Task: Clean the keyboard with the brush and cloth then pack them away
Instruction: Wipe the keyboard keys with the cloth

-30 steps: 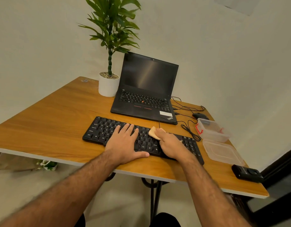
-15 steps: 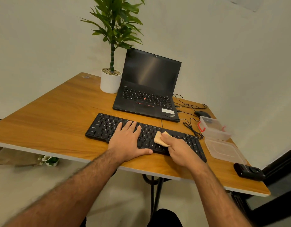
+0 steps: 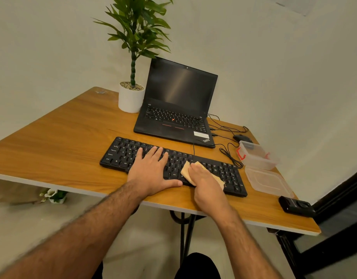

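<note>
A black keyboard (image 3: pixel 121 153) lies near the front edge of the wooden table (image 3: pixel 58 141). My left hand (image 3: pixel 151 171) rests flat on the keys left of centre, fingers spread. My right hand (image 3: pixel 208 184) presses a folded beige cloth (image 3: pixel 187 170) onto the middle keys, gripping it. A clear plastic box (image 3: pixel 260 156) with red latches stands at the right, a dark object inside it at the back. Its clear lid (image 3: pixel 268 181) lies flat in front of the box. I cannot make out a brush.
An open black laptop (image 3: pixel 177 105) sits behind the keyboard, a potted plant (image 3: pixel 131 97) to its left. Black cables (image 3: pixel 228 152) and a mouse (image 3: pixel 242 137) lie between laptop and box. A small black device (image 3: pixel 296 206) sits at the table's right front corner.
My right hand has slid the cloth from the keyboard's far row toward the near rows, wiping the middle keys. My left hand stays on the keyboard.
</note>
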`<state>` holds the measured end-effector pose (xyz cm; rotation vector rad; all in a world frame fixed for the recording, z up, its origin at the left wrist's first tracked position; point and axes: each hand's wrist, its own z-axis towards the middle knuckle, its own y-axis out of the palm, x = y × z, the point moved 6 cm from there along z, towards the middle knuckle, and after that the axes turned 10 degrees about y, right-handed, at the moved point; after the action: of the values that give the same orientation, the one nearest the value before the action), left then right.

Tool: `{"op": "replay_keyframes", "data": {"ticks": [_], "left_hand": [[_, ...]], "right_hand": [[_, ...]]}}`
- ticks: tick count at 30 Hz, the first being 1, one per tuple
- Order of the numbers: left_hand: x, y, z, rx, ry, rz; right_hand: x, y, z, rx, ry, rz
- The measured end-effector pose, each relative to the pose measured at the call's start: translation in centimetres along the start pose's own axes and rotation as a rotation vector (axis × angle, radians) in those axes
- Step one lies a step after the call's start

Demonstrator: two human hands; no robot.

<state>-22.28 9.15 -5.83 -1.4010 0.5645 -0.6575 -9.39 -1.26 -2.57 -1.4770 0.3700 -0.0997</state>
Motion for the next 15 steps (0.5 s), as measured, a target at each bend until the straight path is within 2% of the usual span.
{"op": "replay_keyframes", "data": {"ticks": [4,9,15], "left_hand": [[0.0,0.0,0.0,-0.009,-0.002,-0.005],[0.3,-0.1,0.1,-0.006,0.008,-0.001],[0.1,-0.2,-0.1,0.0,-0.001,0.001]], "right_hand": [[0.9,0.2,-1.1,-0.01,-0.053,-0.03],[0.8,0.0,-1.3,0.055,0.023,-0.071],[0.7,0.9,-2.4,0.0,-0.088,-0.114]]}}
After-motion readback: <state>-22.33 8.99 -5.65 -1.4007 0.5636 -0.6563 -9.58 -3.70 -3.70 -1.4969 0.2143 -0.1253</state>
